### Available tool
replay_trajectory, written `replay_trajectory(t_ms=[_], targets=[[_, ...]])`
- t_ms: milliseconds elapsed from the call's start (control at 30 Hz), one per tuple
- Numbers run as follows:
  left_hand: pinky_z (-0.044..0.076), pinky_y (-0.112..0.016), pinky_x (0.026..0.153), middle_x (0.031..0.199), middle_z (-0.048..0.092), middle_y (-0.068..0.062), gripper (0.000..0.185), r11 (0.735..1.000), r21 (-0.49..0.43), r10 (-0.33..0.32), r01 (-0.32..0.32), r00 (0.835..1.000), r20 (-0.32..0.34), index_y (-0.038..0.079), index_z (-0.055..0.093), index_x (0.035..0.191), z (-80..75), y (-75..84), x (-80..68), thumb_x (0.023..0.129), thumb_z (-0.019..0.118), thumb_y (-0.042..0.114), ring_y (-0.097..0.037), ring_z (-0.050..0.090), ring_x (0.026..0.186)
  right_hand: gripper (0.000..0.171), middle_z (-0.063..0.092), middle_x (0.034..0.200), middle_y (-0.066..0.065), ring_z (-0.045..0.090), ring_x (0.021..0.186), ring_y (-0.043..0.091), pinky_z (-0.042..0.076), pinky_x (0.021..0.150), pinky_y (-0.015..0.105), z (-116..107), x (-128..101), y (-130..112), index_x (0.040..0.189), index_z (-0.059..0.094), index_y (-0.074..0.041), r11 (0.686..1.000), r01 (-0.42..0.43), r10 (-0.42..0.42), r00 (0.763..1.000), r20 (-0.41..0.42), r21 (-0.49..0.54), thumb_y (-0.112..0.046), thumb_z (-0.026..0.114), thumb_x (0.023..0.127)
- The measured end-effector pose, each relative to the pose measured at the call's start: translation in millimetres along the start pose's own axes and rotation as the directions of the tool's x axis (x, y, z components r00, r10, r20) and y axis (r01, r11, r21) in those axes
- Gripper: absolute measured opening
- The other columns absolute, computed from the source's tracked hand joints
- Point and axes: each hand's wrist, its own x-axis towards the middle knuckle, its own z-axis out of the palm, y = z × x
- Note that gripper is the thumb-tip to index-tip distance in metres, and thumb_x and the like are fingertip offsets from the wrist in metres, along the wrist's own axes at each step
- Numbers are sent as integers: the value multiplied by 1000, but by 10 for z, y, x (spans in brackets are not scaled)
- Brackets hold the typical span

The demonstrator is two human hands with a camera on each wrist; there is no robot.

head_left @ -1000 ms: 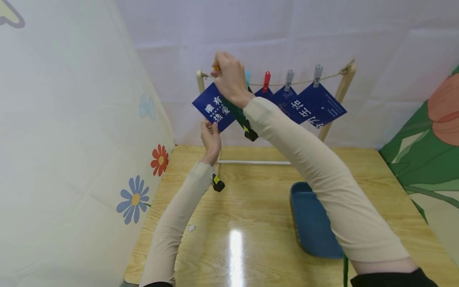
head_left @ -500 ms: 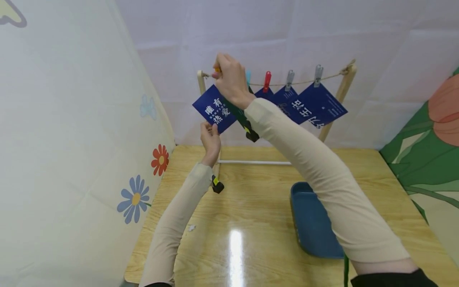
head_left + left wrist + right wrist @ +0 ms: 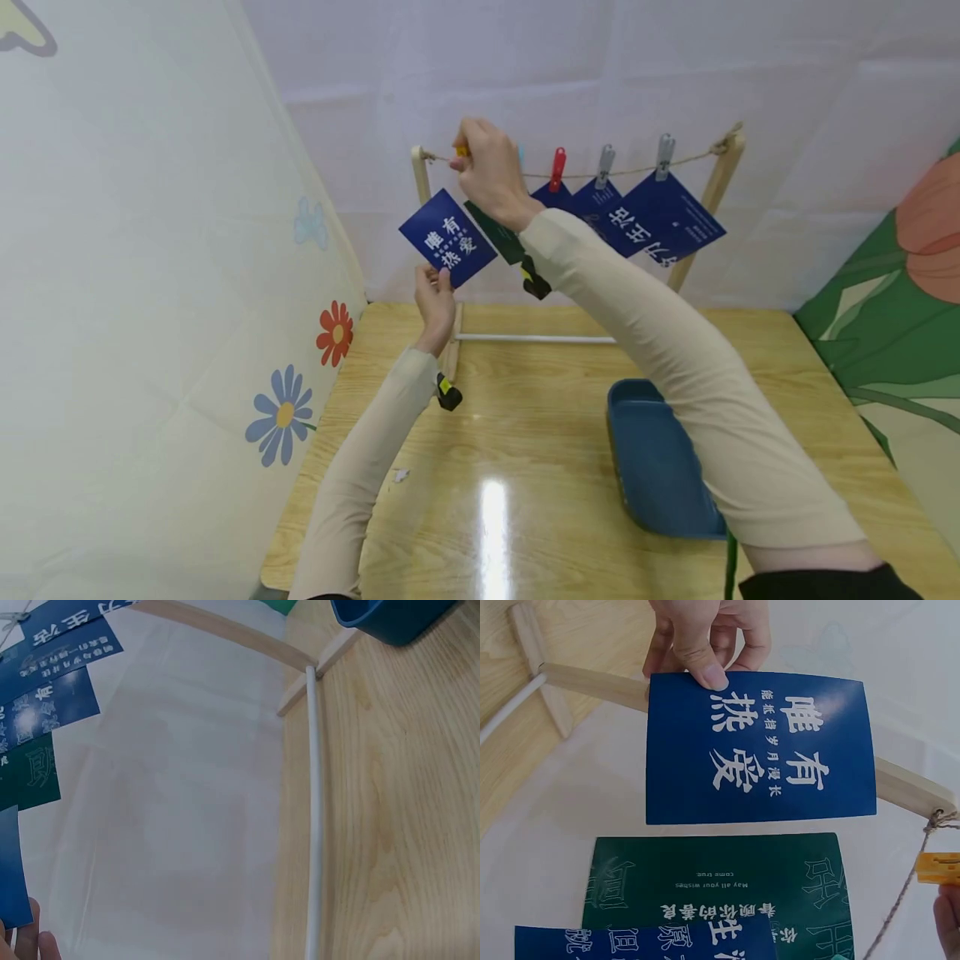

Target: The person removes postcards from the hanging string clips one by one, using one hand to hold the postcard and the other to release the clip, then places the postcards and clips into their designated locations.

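My left hand (image 3: 435,308) pinches the lower corner of a blue card (image 3: 450,237) with white Chinese characters, thumb on its printed face in the right wrist view. The card is held tilted below the left end of a twine line (image 3: 900,907), apart from it. Up at the line, my right hand (image 3: 491,171) pinches a yellow-orange clothespin (image 3: 939,868) between thumb and fingers. A green card (image 3: 720,889) hangs just to the right of the held card, partly hidden behind my right wrist in the head view.
Further right, several blue cards (image 3: 671,221) hang from a red clothespin (image 3: 557,171) and grey clothespins (image 3: 664,157). Wooden posts (image 3: 716,187) carry the line, with a white rod (image 3: 532,339) low between them. A blue tray (image 3: 660,475) stands on the wooden table (image 3: 555,417), beneath my right forearm.
My left hand has lowered the blue card slightly, down and to the left. My right hand has shifted a little right and down with the clothespin. More of the green card now shows.
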Motion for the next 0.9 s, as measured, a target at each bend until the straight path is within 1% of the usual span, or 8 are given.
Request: replay_trajectory(t_ms=[200,367,533,667,900], targets=[[52,-26,70,93,57,-8,6,1000,11,-8,8,1000,-2,5,52,103,-41,-86,-17,101,51,-1,-13,54,76,14,62,101,17,63,94,29,54,78,34,-19,-49,21,102,60,4,1000,22,-22,1000,14,12,12,58,90],[50,-23,66,89,56,-7,7,1000,17,13,-13,1000,-2,2,52,102,-55,-132,-28,99,52,-4,-14,54,74,14,61,99,17,62,92,29,53,74,33,-38,-97,47,99,59,4,999,28,-28,999,21,27,13,58,89],[48,-22,66,86,53,-4,5,1000,19,19,-20,1000,14,0,51,99,-65,-188,-66,99,52,-5,-13,53,73,16,60,98,16,62,91,29,52,72,33,-44,-172,75,100,58,4,999,24,-25,999,43,25,14,58,88],[50,-23,68,88,53,-6,5,1000,24,18,-19,1000,25,0,50,98,-72,-227,-105,99,53,-4,-15,54,76,18,59,102,17,63,95,29,53,74,34,-58,-237,91,103,57,4,999,27,-28,997,68,20,15,54,88],[52,-28,72,93,57,-10,5,997,78,-5,1,999,50,3,51,98,-114,-279,-143,100,53,-1,-21,57,82,14,59,103,18,61,91,31,52,74,37,-97,-318,147,102,56,4,998,60,-60,995,74,5,13,54,91]])
